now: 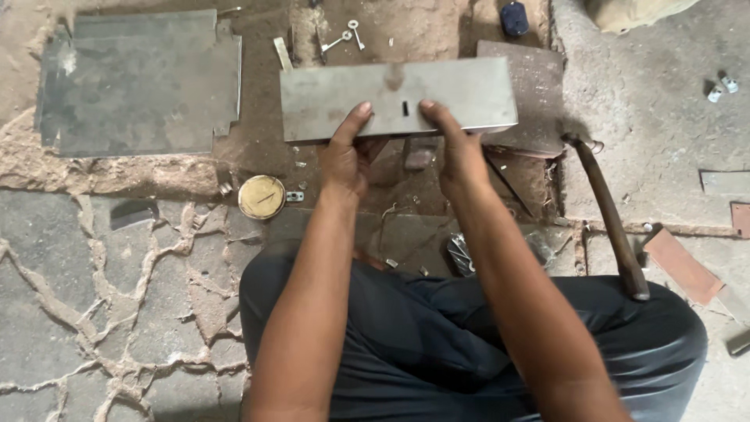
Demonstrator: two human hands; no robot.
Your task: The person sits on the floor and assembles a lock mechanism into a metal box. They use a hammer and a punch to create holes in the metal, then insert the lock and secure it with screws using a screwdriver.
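I hold a long rectangular grey metal plate with a small slot near its middle, lifted above the ground in front of me. My left hand grips its lower edge left of the slot, thumb on top. My right hand grips the same edge right of the slot. My legs in dark trousers fill the bottom of the view.
A large grey metal sheet lies at upper left. A round brass tin sits on the cracked stone floor. A hammer with a wooden handle rests at right. Two keys lie at the top; metal scraps lie beneath the plate.
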